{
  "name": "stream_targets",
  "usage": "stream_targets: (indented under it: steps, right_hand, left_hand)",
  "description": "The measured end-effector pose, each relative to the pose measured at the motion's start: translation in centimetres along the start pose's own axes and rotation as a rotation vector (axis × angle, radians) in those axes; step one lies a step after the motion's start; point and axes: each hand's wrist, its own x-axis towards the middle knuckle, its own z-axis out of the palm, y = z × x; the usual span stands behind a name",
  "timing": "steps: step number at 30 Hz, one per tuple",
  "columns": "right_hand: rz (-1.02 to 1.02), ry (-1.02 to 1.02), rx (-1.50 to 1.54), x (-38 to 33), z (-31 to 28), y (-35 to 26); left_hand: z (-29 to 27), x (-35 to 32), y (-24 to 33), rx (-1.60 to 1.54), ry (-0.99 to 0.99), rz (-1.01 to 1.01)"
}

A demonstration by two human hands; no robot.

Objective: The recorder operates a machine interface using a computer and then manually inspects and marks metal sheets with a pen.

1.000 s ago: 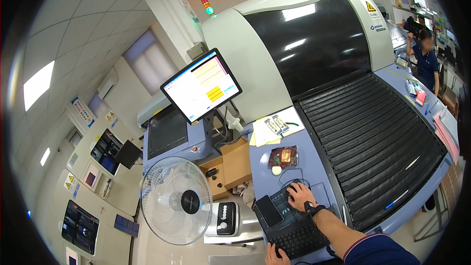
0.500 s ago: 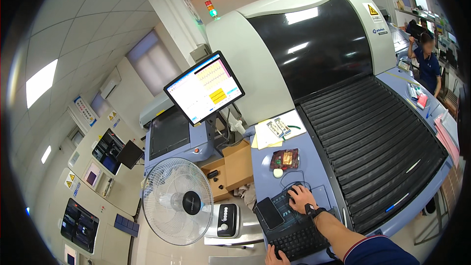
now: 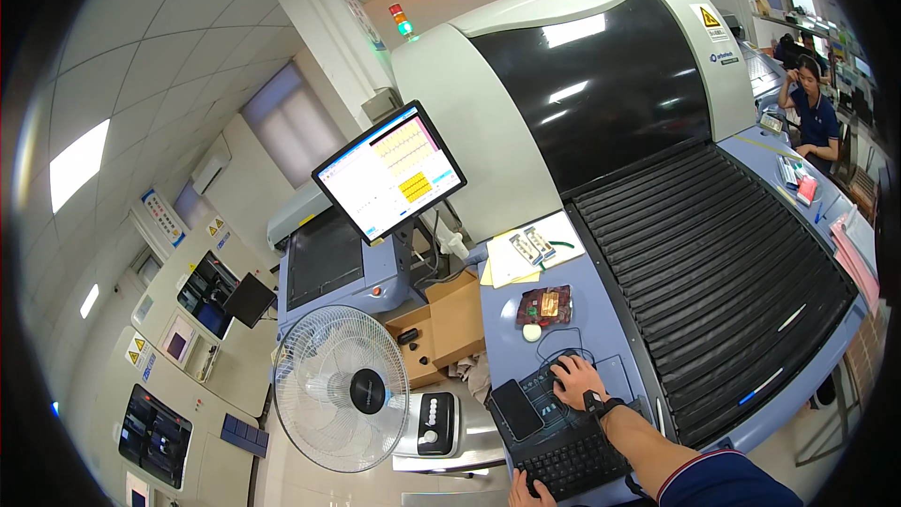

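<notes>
Black plastic keyboard [image 3: 568,465] lies on the smooth blue-grey bench top [image 3: 591,305], the left hand [image 3: 530,490] at its near-left corner, visible digits apart. The right hand [image 3: 577,382] rests over a dark computer mouse [image 3: 570,354], mostly hidden; whether those fingers grip, I can't tell. Nearby lies a flat black phone [image 3: 515,410]. Farther out, a tilted black-framed monitor [image 3: 389,172] shows yellow patterned panels, so work seems under way; what's finished or left, I can't judge.

Black keyboard [image 3: 574,462], dark-keyed, lies slantwise near bottom of frame, right of centre; dark mouse [image 3: 573,355], mostly covered, higher up, lower right of frame
</notes>
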Motion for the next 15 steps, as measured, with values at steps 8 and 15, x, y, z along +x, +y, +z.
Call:
stream_targets:
  steps: [8,15]
  right_hand:
    - [-0.004,0.003,0.011,0.14,-0.01,-0.04]
    - [0.002,-0.009,0.007,0.18,-0.14,-0.02]
  left_hand:
    - [0.31,-0.01,-0.47,0.019,0.029,0.029]
    - [0.11,0.10,-0.20,0.012,0.026,0.049]
